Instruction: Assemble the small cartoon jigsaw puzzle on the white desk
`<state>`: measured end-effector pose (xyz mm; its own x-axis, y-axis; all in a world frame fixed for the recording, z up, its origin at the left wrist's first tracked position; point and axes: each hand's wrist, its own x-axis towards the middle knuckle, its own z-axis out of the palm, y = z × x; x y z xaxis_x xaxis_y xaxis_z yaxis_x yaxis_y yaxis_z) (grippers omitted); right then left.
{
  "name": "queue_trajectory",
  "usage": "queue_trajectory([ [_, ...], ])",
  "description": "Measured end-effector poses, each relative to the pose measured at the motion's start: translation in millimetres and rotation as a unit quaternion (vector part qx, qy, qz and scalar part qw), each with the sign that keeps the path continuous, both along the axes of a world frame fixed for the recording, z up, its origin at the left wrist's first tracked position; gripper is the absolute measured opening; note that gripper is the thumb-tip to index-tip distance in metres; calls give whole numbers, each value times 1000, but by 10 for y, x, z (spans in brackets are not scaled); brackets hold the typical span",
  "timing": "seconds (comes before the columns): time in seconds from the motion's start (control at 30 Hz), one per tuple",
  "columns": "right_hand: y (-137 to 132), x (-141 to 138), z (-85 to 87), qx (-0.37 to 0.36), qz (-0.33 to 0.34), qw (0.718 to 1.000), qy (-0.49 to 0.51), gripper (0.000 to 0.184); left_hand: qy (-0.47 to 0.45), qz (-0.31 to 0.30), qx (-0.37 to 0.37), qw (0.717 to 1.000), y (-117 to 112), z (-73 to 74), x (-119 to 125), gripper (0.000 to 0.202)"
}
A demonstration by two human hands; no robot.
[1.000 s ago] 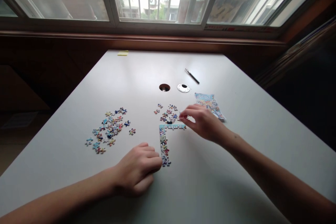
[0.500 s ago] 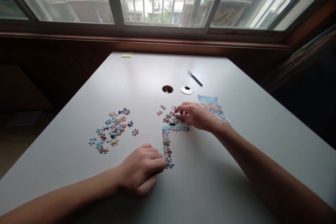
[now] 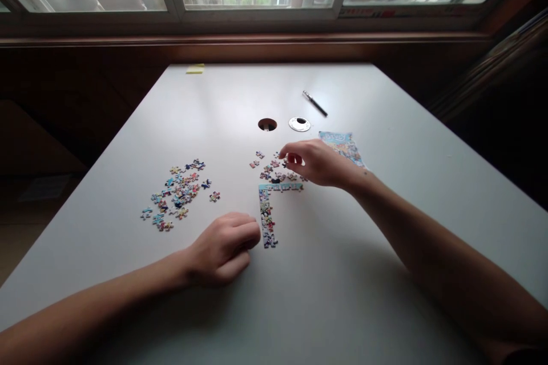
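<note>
A: Entry one, right hand (image 3: 321, 164). Placed where?

B: Over the right side of the loose group of puzzle pieces (image 3: 269, 171), reaching in from the right. Fingers (image 3: 295, 147) curved downward, thumb and forefinger slightly apart. Anything pinched between: too small to tell.

A: Nearest to those tips?

B: Pieces of that same group, below and just left, some partly hidden behind the hand. Joined corner strip (image 3: 266, 217) also near, a little closer to the viewer.

A: Described how?

B: Flat on the white table (image 3: 342, 279); light blue row along the far side, multicoloured column running down from its left end.

A: Entry two, left hand (image 3: 225, 248)?

B: Curled into a loose fist, knuckles just beside the left edge of the column, near its lower end. Contact with the column, contents of the fist: cannot tell.

A: Further stock?

B: Larger heap of pieces (image 3: 182, 191), beyond the left hand, well apart from the right fingers. Printed sheet (image 3: 349, 144), partly behind the right wrist. Farther back: pen (image 3: 315, 104), round metal cover (image 3: 293, 125), table hole (image 3: 267, 124), yellow note (image 3: 195, 69).
</note>
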<state>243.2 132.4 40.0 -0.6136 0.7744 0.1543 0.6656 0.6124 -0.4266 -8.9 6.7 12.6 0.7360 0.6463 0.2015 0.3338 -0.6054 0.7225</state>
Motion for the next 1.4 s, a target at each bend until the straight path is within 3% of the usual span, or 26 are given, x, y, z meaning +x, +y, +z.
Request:
queue_trajectory([
  [0.1,-180,-119,110,-102,16,992,76,19,-75,115,-30,990,-24,-33,10,6],
  [0.2,-435,-301,177,-243,54,959,135,14,-163,202,-51,964,-26,-84,16,13],
  [0.37,-725,-494,153,-378,29,905,194,9,-246,210,-61,944,-3,-127,22,5],
  [0.6,-873,-444,-3,-427,-6,862,272,20,-268,176,-35,946,11,-153,32,19],
  [0.7,-969,-391,-64,-379,-12,882,281,19,-278,169,-52,944,-9,-194,31,21],
  [0.83,-1105,-311,-125,-212,0,945,248,9,-272,155,-88,946,-20,-215,31,23],
  [0.9,-1162,-272,-163,-152,14,962,225,7,-245,138,-75,957,-9,-188,29,24],
  [1.0,-1221,-208,-244,-91,36,973,209,7,-189,111,19,976,12,-114,28,27],
  [1.13,-1244,-112,-375,-21,84,980,178,11,-141,141,139,970,10,-54,32,19],
  [1.4,-1250,-47,-449,37,132,983,124,9,-20,76,167,983,-18,-131,29,22],
])
